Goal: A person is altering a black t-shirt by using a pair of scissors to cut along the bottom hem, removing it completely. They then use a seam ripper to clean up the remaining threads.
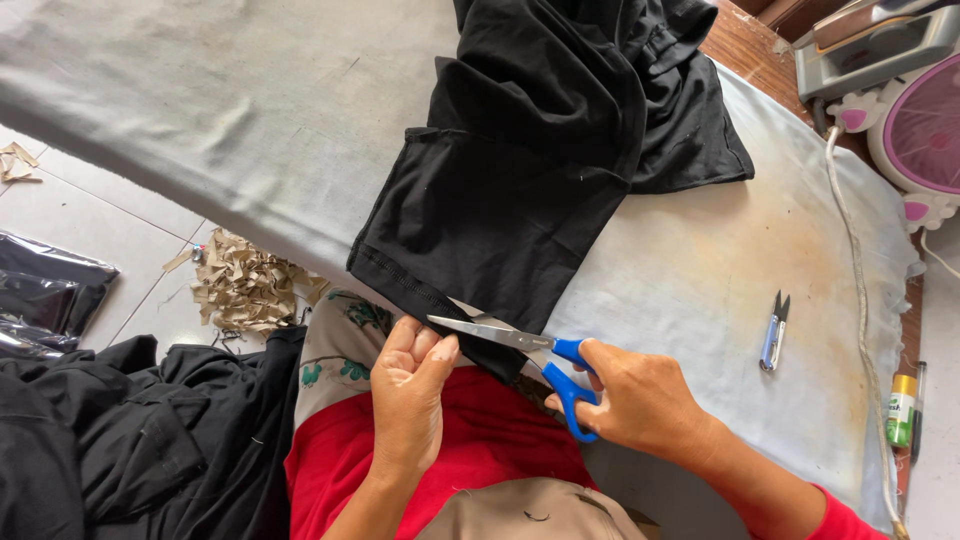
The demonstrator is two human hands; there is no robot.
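Observation:
A black garment [540, 170] lies across a padded table covered in pale grey cloth [250, 110], its hemmed end hanging over the near edge. My right hand [640, 400] grips blue-handled scissors [540, 350], whose steel blades point left along the garment's hem. My left hand [410, 395] is closed at the blade tips, pinching something small at the hem that I cannot make out.
A small thread snipper [773, 332] lies on the stained cloth to the right. A pink-and-white fan [920, 140] and a cord [855, 290] sit at the right edge. On the floor to the left are black fabric [130, 440] and a pile of tan scraps [245, 285].

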